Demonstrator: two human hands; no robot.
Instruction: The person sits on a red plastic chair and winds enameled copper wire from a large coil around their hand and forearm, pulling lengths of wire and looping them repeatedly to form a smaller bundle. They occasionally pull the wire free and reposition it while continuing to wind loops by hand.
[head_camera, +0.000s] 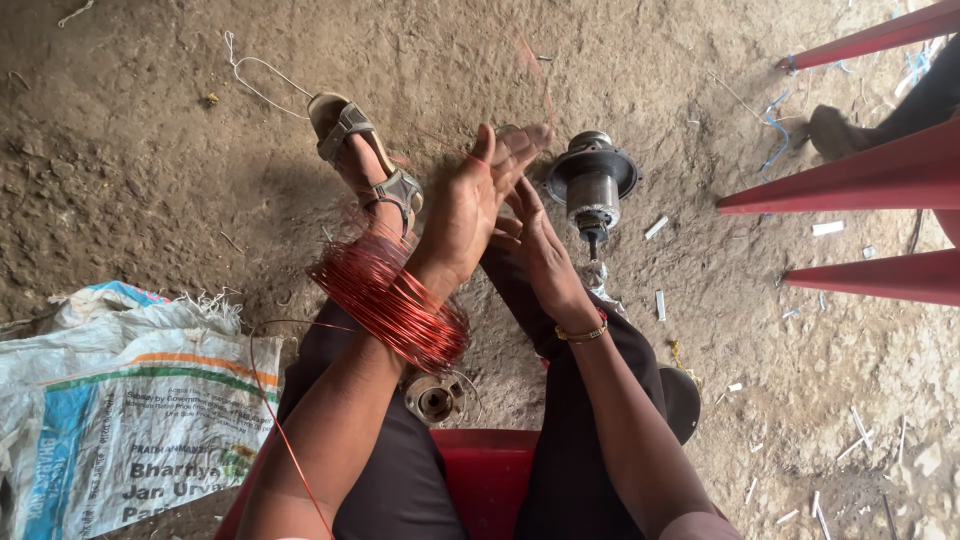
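A coil of thin red copper wire (392, 300) is looped around my left forearm near the wrist. My left hand (478, 195) is raised with fingers straight, and a single strand of the wire runs over its fingertips. Just to its right, my right hand (538, 245) touches the left palm with its fingers; a gold bangle sits on its wrist. A loose strand of the wire (285, 435) trails down past my left knee. A metal motor part with a shaft (592, 185) stands on the dirt floor beyond my hands.
My sandalled foot (365, 155) stretches forward on the dirt. A small round metal piece (434, 399) lies between my legs above a red seat (488, 470). A printed woven sack (130, 410) lies at left. Red metal legs (860, 190) reach in from the right. White scraps litter the ground.
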